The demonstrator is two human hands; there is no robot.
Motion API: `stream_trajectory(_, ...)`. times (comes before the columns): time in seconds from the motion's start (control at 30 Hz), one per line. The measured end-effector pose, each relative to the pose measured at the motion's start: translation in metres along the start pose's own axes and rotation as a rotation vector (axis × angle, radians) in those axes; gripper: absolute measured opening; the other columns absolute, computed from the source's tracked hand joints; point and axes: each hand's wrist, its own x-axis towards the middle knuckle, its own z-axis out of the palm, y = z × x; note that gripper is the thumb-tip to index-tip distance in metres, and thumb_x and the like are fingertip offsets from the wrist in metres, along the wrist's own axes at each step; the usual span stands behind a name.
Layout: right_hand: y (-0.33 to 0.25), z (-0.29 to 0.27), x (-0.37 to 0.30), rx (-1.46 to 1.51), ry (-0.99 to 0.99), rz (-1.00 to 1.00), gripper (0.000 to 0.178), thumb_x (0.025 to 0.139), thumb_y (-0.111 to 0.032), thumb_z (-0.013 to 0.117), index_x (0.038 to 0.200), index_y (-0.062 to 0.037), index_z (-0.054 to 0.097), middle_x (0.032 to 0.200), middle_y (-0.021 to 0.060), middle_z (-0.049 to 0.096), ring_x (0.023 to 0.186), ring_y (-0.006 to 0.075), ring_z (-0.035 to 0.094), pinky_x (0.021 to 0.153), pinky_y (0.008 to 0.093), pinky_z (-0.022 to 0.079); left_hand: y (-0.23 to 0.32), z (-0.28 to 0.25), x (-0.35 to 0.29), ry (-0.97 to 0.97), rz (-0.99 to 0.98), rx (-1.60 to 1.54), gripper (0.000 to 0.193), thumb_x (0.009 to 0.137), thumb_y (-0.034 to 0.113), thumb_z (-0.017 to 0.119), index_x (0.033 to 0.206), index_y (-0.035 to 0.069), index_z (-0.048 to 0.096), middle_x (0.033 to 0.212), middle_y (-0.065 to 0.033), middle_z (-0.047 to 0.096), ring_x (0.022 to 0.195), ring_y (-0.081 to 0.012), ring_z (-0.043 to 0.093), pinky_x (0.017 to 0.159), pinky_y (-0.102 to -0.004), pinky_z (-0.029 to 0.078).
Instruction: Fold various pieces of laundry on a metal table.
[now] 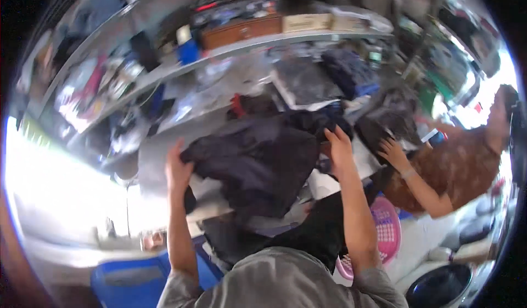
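A dark garment (258, 157) is spread between my two hands, over the worktable and down toward my lap. The fabric's left edge is pinched in my left hand (179, 169). My right hand (339, 147) is closed on the cloth at its right side; its fingertips are blurred. Beyond the garment lies a small red item (237, 106) among dark cloth. On the right, a co-worker's hand (392, 153) rests on another dark garment (395, 116).
A shelf (230, 49) behind the table carries a brown box (241, 32) and folded goods. Dark folded cloth (307, 81) is stacked at the table's back. Near my right arm stands a pink basket (387, 231). A blue plastic stool (132, 283) is at lower left, a black tub (439, 286) at lower right.
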Motion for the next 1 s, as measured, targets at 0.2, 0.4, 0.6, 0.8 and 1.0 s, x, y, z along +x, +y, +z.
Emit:
stream_trajectory(0.2, 0.161, -0.028, -0.024, -0.676, -0.07, -0.051, 0.07, 0.098, -0.023, 0.072, 0.158, -0.0028, 0.042, 0.143, 0.0201, 0.06, 0.115, 0.0255, 0.067, 0.093, 0.0387, 0.055, -0.147, 0.031, -0.111, -0.092, -0.165, 0.409, 0.07, 0.086, 0.03, 0.081, 0.149, 0.013, 0.055, 0.149, -0.018, 0.055, 0.135, -0.0414, 0.052, 0.109, -0.0572, 0.045)
stream_trajectory(0.4, 0.187, 0.06, -0.059, -1.058, -0.103, -0.364, 0.092, 0.076, -0.033, 0.089, 0.154, -0.0108, 0.046, 0.145, 0.0234, 0.047, 0.132, 0.0422, 0.051, 0.103, 0.0526, 0.05, -0.112, 0.064, -0.13, -0.027, -0.172, 0.245, 0.057, 0.087, 0.022, 0.078, 0.141, 0.015, 0.063, 0.15, -0.0192, 0.051, 0.13, -0.0431, 0.054, 0.108, -0.052, 0.047)
stream_trajectory(0.6, 0.185, 0.077, -0.029, -1.357, -0.287, -0.354, 0.064, 0.077, -0.024, 0.086, 0.134, -0.009, 0.061, 0.137, 0.0208, 0.052, 0.123, 0.0427, 0.058, 0.097, 0.0516, 0.052, -0.095, 0.097, -0.072, -0.028, 0.064, 0.295, 0.039, 0.092, 0.01, 0.067, 0.13, 0.017, 0.068, 0.142, -0.0128, 0.057, 0.117, -0.0368, 0.061, 0.099, -0.0469, 0.053)
stream_trajectory(0.8, 0.083, 0.117, -0.005, -1.46, 0.069, -0.776, 0.048, 0.082, -0.02, 0.08, 0.126, -0.0076, 0.063, 0.125, 0.0173, 0.063, 0.121, 0.0384, 0.06, 0.099, 0.0515, 0.048, -0.029, 0.041, 0.007, -0.066, 0.297, 0.129, 0.008, 0.098, 0.011, 0.062, 0.105, 0.009, 0.064, 0.111, -0.011, 0.068, 0.11, -0.0356, 0.064, 0.089, -0.0497, 0.052)
stream_trajectory(1.0, 0.147, 0.202, -0.032, -1.223, -0.265, -0.652, 0.054, 0.081, -0.025, 0.081, 0.129, -0.0059, 0.064, 0.123, 0.0211, 0.069, 0.115, 0.0418, 0.066, 0.099, 0.0497, 0.052, 0.084, -0.018, 0.045, 0.086, 0.305, -0.203, 0.007, 0.105, 0.01, 0.058, 0.106, 0.004, 0.061, 0.096, -0.0146, 0.07, 0.086, -0.0387, 0.068, 0.074, -0.0456, 0.054)
